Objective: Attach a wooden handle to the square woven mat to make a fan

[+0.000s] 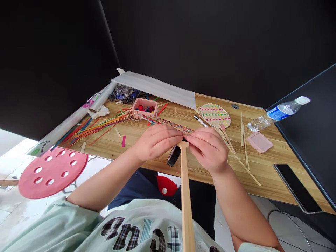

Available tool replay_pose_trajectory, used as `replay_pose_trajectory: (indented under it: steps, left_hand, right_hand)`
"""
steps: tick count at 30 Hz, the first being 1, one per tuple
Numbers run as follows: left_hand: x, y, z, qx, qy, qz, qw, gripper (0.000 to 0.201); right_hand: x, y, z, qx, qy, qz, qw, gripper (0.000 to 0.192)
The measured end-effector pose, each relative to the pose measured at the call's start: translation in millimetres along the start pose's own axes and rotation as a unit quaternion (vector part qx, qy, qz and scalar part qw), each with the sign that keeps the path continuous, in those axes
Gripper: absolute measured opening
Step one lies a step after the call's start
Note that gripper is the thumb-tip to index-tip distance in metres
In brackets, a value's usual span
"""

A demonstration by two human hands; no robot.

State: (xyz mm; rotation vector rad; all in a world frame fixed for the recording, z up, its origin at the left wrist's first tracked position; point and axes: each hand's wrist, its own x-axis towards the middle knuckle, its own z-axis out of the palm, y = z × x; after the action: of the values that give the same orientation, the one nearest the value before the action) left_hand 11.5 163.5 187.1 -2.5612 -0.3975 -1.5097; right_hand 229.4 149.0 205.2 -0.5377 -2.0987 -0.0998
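Note:
A long pale wooden strip [185,189] runs from the bottom of the view, in front of my shirt, up to my fingertips. My left hand [160,141] is closed, thumb and fingers pinched at the strip's far end. From the other side my right hand [208,148] pinches at the same spot, its fingertips almost meeting the left ones. What exactly lies between the fingertips is mostly hidden. Just below the left fingers, a roll of black tape [173,157] stands on its edge. A bundle of thin coloured strips [168,121] lies behind my hands.
On the wooden table [162,154] are a pink box [145,109] of small coloured pieces, a woven round fan [215,114], a marker [201,121] and loose wooden sticks [245,147]. Rightward are a pink lid [260,141], a tilted-looking bottle [279,112] and a phone [298,188]. Red stool [55,171] at left.

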Motion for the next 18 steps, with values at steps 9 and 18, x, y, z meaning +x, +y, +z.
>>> replay_pose_trajectory:
  steps: [9,18]
  left_hand:
    - [14.7,3.5,-5.7,0.056,0.048,-0.029,0.997,0.028]
    - [-1.6,16.5,-4.4,0.028,0.108,-0.189,0.976,0.015]
  right_hand:
    - [20.5,10.8,1.5,0.006,0.018,0.007,1.000,0.026]
    - [61.0,16.2,-19.3,-0.036,-0.065,0.040,0.996,0.021]
